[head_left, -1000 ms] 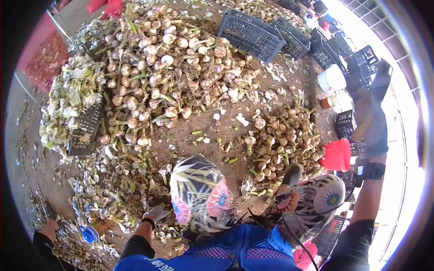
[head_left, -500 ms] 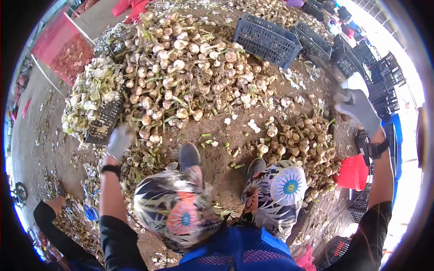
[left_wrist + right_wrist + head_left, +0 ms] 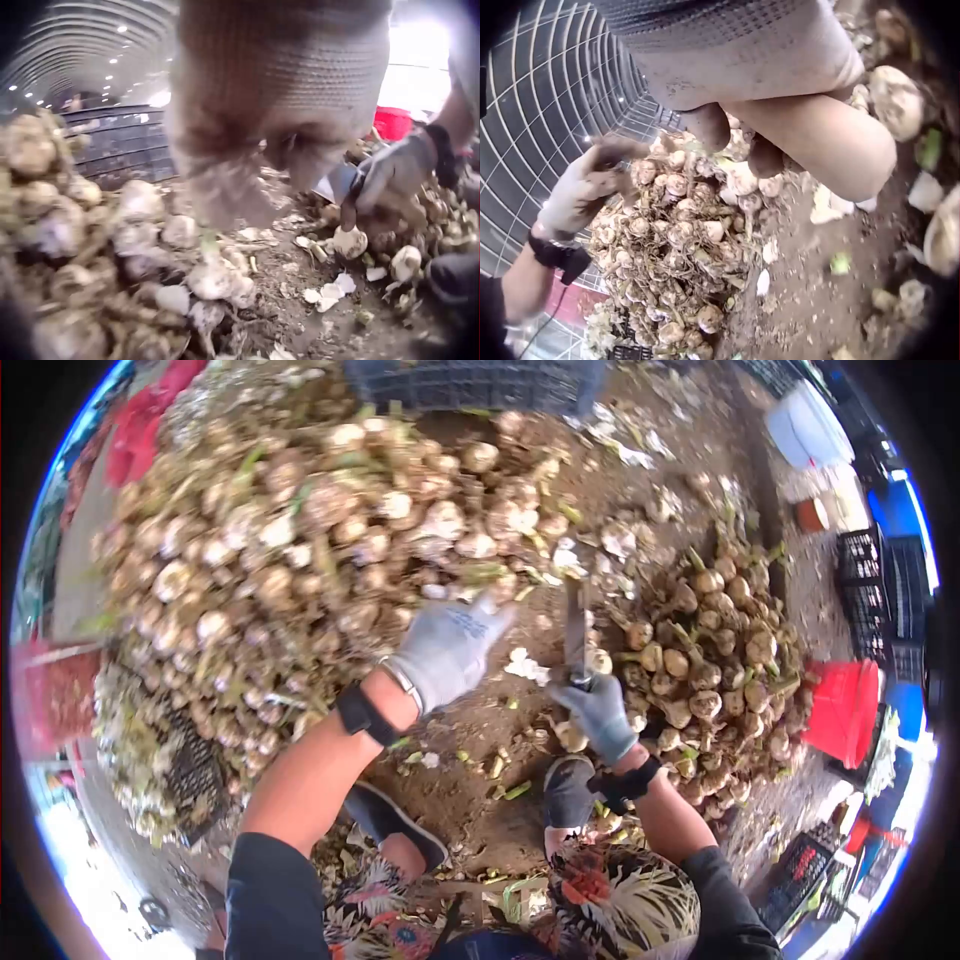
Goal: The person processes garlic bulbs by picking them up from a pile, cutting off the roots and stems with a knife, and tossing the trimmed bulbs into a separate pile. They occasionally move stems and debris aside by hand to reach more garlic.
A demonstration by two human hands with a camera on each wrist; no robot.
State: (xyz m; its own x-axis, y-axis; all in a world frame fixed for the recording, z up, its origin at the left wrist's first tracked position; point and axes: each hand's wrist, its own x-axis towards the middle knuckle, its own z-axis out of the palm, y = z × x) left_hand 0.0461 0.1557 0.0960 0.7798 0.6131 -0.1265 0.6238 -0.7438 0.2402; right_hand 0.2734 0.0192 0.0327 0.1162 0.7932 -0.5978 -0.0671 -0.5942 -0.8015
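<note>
My left hand point(image 3: 452, 653), in a pale glove, reaches over the near right edge of the large garlic heap point(image 3: 270, 560). Its fingers point toward the bulbs, with nothing seen between them; in the left wrist view they are blurred. My right hand point(image 3: 602, 718), gloved with some bare fingertips point(image 3: 855, 146), grips a knife point(image 3: 576, 625) whose blade points away from me. Beside that hand lies a smaller pile of garlic bulbs point(image 3: 705, 670). A loose garlic bulb point(image 3: 349, 243) shows just under the right hand in the left wrist view.
A dark plastic crate point(image 3: 480, 385) stands behind the large heap. At the right are a red bucket point(image 3: 843, 710), a white bucket point(image 3: 808, 425) and stacked black crates point(image 3: 865, 595). Garlic skins point(image 3: 527, 666) and stem scraps litter the dirt floor between my shoes point(image 3: 568, 790).
Both hands have come inward from the sides to the front, the left to the large heap, the right beside the smaller pile. The knife now shows in the right hand. The head view has shifted.
</note>
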